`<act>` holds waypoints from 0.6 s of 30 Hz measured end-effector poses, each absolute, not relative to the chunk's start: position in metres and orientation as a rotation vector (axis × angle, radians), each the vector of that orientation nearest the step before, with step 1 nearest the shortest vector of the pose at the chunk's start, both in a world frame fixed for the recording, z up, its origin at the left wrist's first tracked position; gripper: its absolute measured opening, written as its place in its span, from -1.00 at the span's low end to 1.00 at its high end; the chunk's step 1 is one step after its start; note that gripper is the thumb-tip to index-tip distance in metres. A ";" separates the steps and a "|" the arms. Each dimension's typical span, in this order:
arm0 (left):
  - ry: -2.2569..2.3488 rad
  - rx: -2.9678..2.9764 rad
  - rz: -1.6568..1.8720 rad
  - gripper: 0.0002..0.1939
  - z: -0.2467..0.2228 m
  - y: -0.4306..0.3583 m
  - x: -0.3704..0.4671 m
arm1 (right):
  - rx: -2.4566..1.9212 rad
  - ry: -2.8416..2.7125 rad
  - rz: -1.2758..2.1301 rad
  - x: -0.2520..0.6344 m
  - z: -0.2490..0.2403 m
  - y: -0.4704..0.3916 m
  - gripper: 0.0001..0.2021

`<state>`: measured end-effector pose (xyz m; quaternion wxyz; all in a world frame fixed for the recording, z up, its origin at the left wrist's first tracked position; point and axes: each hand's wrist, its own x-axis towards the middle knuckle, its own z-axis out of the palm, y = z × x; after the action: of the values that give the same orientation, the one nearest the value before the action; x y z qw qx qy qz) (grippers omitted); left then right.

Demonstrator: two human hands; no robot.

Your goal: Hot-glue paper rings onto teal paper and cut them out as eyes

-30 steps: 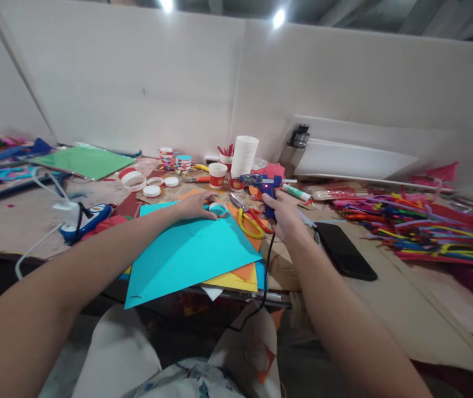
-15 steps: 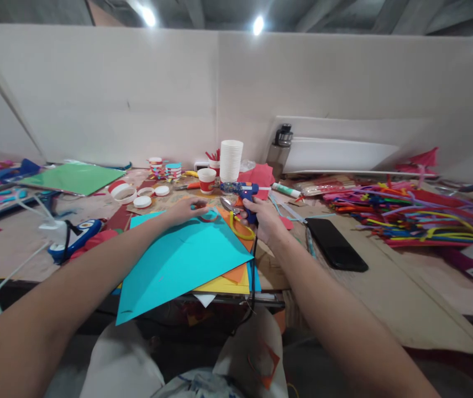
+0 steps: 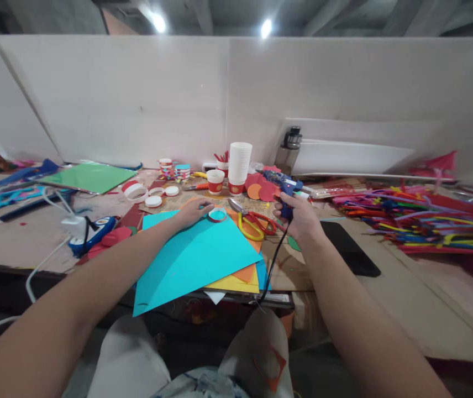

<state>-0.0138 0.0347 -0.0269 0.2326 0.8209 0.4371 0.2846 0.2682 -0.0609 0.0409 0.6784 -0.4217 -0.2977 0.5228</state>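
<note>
My right hand (image 3: pixel 300 218) is wrapped round the handle of a blue hot glue gun (image 3: pixel 288 190), its nozzle toward the far left and a black cord trailing down. My left hand (image 3: pixel 195 213) lies on a turquoise paper sheet (image 3: pixel 195 257), fingers loosely extended. By its fingertips is a small white-rimmed ring (image 3: pixel 217 215), with turquoise inside it; whether they touch, I cannot tell. Between my hands lie red-handled scissors (image 3: pixel 261 221) and a yellow-handled pair (image 3: pixel 243 228). Orange and yellow sheets (image 3: pixel 245 282) show beneath the turquoise one.
Behind stand a stack of white cups (image 3: pixel 240 163) and a red-and-white cup (image 3: pixel 215 182). White rings and lids (image 3: pixel 153 201) lie to the left, near a blue power strip (image 3: pixel 91 235). A black phone (image 3: pixel 350 249) and many pipe cleaners (image 3: pixel 419 215) are on the right.
My right hand has carried the glue gun to the right, uncovering the red-handled scissors and round paper pieces. My left hand stays beside the ring. The view has shifted slightly left.
</note>
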 end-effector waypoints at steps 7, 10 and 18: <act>1.587 2.135 1.104 -0.81 0.008 0.047 -0.045 | -1.016 -0.789 1.211 0.260 0.035 -0.060 -0.86; 1.833 1.940 1.287 -0.81 0.023 0.057 -0.076 | -1.026 -0.834 1.202 0.258 0.034 -0.061 -0.80; 1.981 1.482 1.540 -0.85 0.030 0.069 -0.129 | -1.044 -0.881 1.205 0.253 0.034 -0.065 -0.69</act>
<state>-0.1287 0.0694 0.0300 0.1135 0.5053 0.6755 0.5249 0.2534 -0.0647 0.0344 0.6129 -0.4529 -0.3821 0.5227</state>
